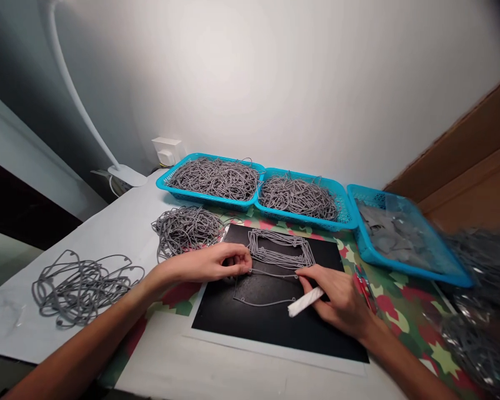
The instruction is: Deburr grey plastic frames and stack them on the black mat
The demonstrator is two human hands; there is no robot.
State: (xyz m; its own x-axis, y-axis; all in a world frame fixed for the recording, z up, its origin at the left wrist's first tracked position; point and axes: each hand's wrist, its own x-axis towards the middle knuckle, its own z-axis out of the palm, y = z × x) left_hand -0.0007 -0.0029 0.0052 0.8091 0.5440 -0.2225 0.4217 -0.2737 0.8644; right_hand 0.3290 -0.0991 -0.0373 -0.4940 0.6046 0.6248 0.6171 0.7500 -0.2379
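On the desk [125, 222], a grey frame [262, 305] spanned the middle of the black sheet [283, 333], long axis left-to-right, far corners pinched between left hand [225, 260] and right hand [337, 297], held apart; the latter also gripped a white roll [305, 301].

no readable text, no legible labels or numbers

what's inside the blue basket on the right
The right-hand blue basket holds a flat layer of grey pieces, partly under clear plastic. Glare and the plastic blur their shapes, and anything beneath that top layer is covered.
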